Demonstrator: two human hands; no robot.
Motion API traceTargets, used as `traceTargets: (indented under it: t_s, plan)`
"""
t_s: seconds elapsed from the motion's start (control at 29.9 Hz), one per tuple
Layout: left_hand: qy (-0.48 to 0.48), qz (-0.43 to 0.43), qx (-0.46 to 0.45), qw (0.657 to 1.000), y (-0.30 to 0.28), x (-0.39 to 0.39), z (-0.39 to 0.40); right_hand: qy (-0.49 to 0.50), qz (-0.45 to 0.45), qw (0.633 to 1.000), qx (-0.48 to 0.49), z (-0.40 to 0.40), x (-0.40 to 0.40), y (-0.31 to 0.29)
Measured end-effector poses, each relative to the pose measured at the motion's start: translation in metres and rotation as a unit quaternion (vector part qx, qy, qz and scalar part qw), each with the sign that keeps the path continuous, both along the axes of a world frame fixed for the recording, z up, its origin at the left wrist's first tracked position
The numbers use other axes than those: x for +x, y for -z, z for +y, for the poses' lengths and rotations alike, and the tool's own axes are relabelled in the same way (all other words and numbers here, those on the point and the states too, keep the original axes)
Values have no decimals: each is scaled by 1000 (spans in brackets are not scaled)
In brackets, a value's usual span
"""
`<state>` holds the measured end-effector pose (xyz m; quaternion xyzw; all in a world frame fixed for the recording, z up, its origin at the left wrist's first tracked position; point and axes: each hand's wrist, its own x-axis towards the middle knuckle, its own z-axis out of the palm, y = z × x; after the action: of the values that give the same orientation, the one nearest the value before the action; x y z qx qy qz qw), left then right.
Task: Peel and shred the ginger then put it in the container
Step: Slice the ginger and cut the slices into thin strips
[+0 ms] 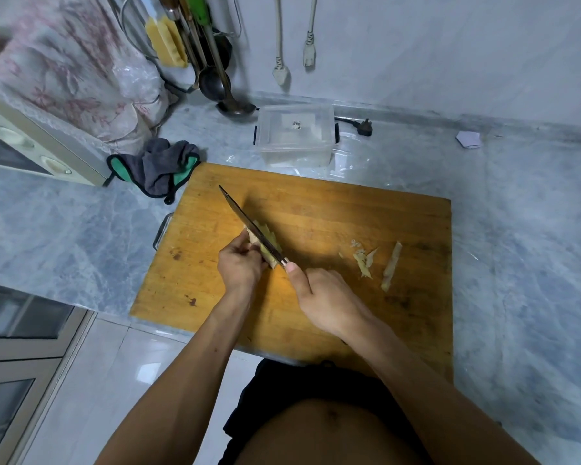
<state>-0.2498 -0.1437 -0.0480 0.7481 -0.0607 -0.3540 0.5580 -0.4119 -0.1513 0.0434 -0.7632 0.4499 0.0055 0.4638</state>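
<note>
Ginger (265, 245) lies on a wooden cutting board (332, 213), left of the frame's centre, and everything else is told here from largest to smallest. A grey marble counter (517, 263) fills most of the frame, meeting a pale wall along the top. The cutting board sits in the middle of the counter. At the upper left stands an oven (31, 146) draped with a flowered cloth (64, 62), and beside it hangs a ladle (228, 95) among other utensils. A clear plastic container (296, 135) with its lid on rests just beyond the board's far edge. A grey and green towel (158, 166) lies crumpled at the board's upper left corner. The right hand (326, 297) is clenched around the handle of a knife (249, 224), thumb along the top, with the blade slanting up and left across the ginger. The left hand (239, 263) grips the ginger with curled fingers, holding it against the board. Some thin ginger strips (366, 260) lie scattered on the board, right of the hands, and a longer strip (391, 266) lies apart beside them.
</note>
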Motion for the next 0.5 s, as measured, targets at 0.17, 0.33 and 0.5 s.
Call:
traceTargets:
  t_s: [0.17,0.33,0.5]
  plan:
    - [6,3,-4,1000,1,1,1,10,11,1000,4,3,0,4]
    - [7,5,2,1000,1,2,2,13,9,1000,2,5,-2,3]
    - [13,-5,5,1000,-1,1,2,12,7,1000,0,8,-3,3]
